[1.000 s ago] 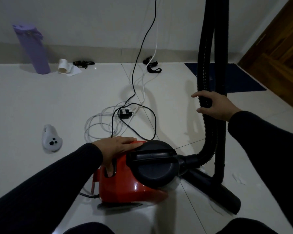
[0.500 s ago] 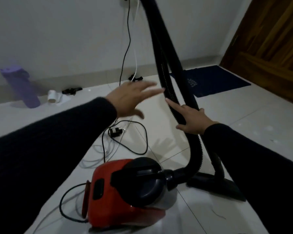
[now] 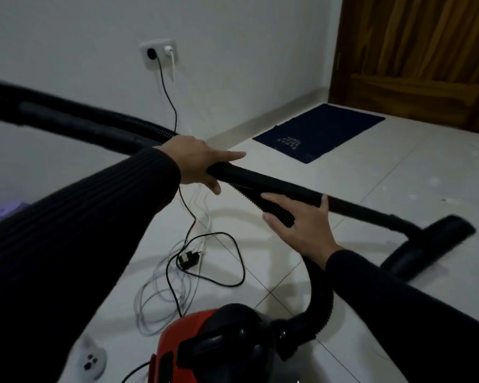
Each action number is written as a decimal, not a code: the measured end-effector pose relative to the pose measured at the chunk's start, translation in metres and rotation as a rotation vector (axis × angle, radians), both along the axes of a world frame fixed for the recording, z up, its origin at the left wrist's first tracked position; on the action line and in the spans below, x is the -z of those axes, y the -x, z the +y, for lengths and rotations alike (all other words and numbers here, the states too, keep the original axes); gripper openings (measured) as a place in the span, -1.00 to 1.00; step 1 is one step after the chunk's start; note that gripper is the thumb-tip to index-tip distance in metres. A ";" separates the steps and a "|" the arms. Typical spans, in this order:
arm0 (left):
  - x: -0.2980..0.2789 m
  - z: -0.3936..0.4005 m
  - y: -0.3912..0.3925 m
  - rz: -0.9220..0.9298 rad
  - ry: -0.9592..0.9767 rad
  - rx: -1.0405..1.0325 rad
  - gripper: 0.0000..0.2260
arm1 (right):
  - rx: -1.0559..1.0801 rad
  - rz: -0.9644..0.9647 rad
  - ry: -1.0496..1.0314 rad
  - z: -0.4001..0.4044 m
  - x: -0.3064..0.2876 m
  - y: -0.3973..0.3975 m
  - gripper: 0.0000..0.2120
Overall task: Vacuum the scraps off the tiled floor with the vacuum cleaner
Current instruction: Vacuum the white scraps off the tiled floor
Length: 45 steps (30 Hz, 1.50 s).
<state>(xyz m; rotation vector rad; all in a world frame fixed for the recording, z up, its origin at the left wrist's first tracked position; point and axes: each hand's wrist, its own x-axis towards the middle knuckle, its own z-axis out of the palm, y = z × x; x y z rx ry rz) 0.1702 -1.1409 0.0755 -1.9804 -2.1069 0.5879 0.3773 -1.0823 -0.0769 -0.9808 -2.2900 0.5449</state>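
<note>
A red vacuum cleaner (image 3: 205, 352) with a black top sits at the bottom centre on the pale tiled floor (image 3: 343, 167). Its ribbed black hose (image 3: 320, 297) curves up to a black wand (image 3: 274, 183) slanting down to the floor head (image 3: 429, 252) at right. Small pale scraps (image 3: 432, 183) dot the tiles at far right.

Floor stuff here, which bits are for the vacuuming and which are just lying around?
For the job: red vacuum cleaner, hose, wand, floor nozzle, white scraps.
Lying about: blue mat, loose cables, white gadget.
</note>
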 end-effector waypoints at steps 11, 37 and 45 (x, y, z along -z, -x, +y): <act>0.025 -0.003 -0.025 -0.578 0.255 -0.176 -0.16 | 0.650 1.265 1.177 -0.002 -0.032 0.069 -0.35; -0.202 -0.238 -0.074 -1.379 1.010 -0.898 -0.25 | 1.074 0.882 1.748 -0.233 -0.213 0.034 -0.48; -0.176 -0.311 -0.064 -1.465 0.925 -0.886 -0.27 | 0.967 0.849 1.761 -0.305 -0.204 0.047 -0.40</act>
